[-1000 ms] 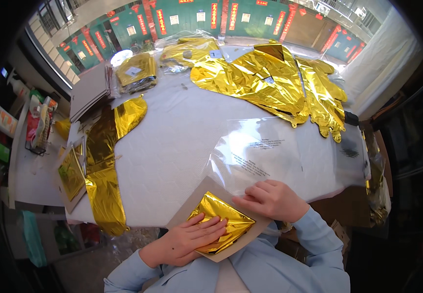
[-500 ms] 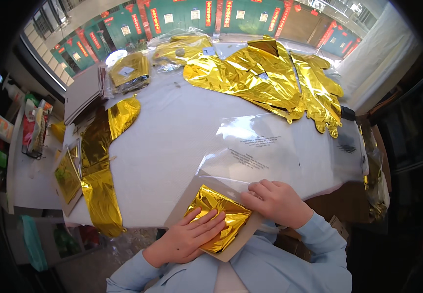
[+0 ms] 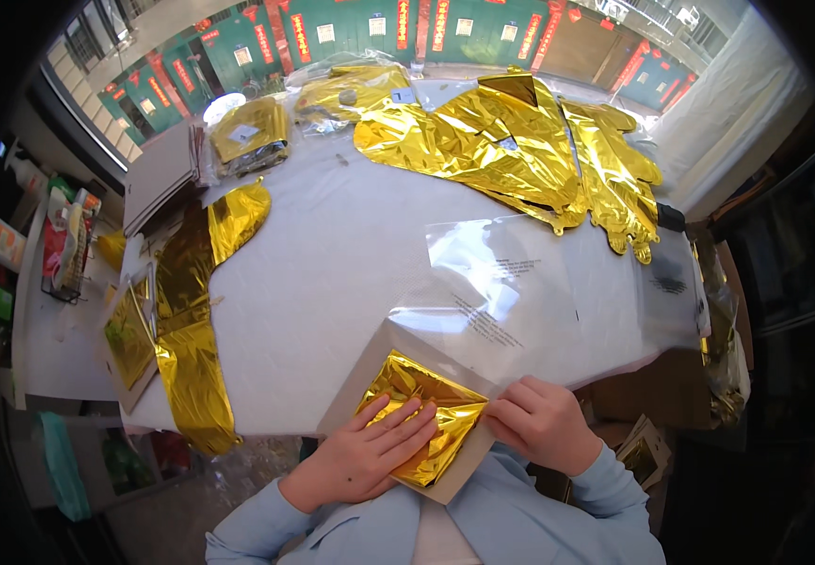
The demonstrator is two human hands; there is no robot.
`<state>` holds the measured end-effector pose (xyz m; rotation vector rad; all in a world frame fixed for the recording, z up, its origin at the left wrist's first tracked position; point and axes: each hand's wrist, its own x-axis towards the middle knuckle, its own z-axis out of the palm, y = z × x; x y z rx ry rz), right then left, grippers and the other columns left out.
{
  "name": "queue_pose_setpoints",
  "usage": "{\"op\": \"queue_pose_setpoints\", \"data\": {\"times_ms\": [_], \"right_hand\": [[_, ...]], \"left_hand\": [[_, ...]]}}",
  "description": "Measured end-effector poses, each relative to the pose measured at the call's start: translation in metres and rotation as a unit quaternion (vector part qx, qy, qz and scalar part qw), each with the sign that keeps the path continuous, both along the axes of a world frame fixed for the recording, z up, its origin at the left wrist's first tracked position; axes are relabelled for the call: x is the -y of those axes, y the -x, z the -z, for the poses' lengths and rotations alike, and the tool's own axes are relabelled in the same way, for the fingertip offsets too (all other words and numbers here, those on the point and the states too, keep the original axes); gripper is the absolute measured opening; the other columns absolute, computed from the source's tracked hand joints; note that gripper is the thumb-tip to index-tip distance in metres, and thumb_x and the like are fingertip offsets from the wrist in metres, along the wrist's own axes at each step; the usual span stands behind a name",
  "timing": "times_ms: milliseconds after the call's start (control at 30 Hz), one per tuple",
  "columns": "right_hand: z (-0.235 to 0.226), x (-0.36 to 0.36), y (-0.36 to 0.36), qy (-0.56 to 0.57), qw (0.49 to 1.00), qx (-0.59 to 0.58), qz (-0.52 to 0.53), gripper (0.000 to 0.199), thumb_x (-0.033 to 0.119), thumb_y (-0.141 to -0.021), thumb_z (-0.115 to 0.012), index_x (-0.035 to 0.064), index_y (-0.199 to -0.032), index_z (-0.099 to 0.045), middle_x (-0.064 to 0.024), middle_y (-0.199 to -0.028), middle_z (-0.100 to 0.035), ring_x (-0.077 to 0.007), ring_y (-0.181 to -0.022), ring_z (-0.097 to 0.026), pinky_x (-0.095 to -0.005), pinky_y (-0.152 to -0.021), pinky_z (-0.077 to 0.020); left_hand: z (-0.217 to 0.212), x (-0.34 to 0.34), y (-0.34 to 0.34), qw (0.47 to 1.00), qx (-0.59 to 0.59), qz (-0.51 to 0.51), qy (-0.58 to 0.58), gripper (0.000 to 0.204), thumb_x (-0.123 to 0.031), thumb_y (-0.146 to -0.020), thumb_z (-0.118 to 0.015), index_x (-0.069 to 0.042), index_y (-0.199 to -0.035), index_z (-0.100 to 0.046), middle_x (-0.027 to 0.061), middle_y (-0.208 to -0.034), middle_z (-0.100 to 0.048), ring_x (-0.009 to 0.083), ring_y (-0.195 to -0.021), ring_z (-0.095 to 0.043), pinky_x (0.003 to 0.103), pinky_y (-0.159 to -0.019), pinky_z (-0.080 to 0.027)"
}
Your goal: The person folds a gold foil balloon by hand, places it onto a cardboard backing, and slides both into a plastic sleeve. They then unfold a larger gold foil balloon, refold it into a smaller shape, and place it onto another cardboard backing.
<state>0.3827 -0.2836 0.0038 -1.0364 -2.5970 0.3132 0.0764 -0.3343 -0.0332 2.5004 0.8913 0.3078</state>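
Observation:
A folded gold foil balloon (image 3: 459,414) lies on a grey-brown cardboard sheet (image 3: 360,372) at the table's near edge, close to my body. My left hand (image 3: 370,454) rests flat on the foil, fingers stretched out. My right hand (image 3: 544,424) is closed in a pinch at the right corner of the cardboard, on what looks like the edge of a clear plastic bag (image 3: 483,273). That bag, with small dark print, lies flat beyond the cardboard and seems to cover its far corner. The pinching fingertips are partly hidden.
Large gold foil balloons (image 3: 483,141) lie flat at the far right. Another gold foil piece (image 3: 186,311) stretches along the left edge. Bagged foil packs (image 3: 252,137) and stacked cardboard sheets (image 3: 158,179) stand at the far left. A brown box (image 3: 657,386) is below the right edge.
My right hand has moved a little down and right, along the cardboard's corner. The clear bag's near part has shifted with it. My left hand has stayed on the foil.

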Motion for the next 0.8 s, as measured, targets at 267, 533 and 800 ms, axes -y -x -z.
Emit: {"op": "queue_pose_setpoints", "data": {"times_ms": [267, 533, 800], "right_hand": [[0.014, -0.056, 0.026, -0.011, 0.995, -0.094, -0.033, 0.04, 0.018, -0.088, -0.079, 0.0056, -0.125, -0.068, -0.0126, -0.13, -0.066, -0.0355, -0.125, -0.061, -0.0454, -0.107, -0.0498], [0.027, -0.04, 0.04, 0.066, 0.993, -0.092, -0.014, 0.033, 0.013, -0.086, -0.079, 0.0072, -0.116, -0.069, -0.0096, -0.102, -0.065, -0.029, -0.096, -0.066, -0.0412, -0.084, -0.0536], [0.034, -0.032, 0.044, -0.035, 0.996, -0.085, 0.006, 0.014, 0.007, -0.086, -0.077, 0.0054, -0.099, -0.072, -0.0078, -0.084, -0.062, -0.0259, -0.075, -0.066, -0.0371, -0.065, -0.0542]], "left_hand": [[-0.004, -0.012, 0.002, 0.999, -0.008, 0.037, -0.004, 0.065, -0.025, -0.099, -0.06, -0.007, -0.16, -0.045, 0.0132, -0.168, -0.042, 0.0283, -0.157, -0.038, 0.05, -0.13, -0.025], [-0.002, -0.016, 0.006, 0.999, -0.003, 0.043, -0.002, 0.062, -0.026, -0.102, -0.056, -0.011, -0.162, -0.044, 0.01, -0.167, -0.044, 0.0268, -0.157, -0.038, 0.048, -0.131, -0.024], [-0.004, -0.021, 0.005, 0.997, -0.044, 0.059, -0.023, 0.068, -0.031, -0.101, -0.058, -0.012, -0.163, -0.041, 0.0099, -0.172, -0.034, 0.0418, -0.161, -0.024, 0.061, -0.131, -0.012]]}}
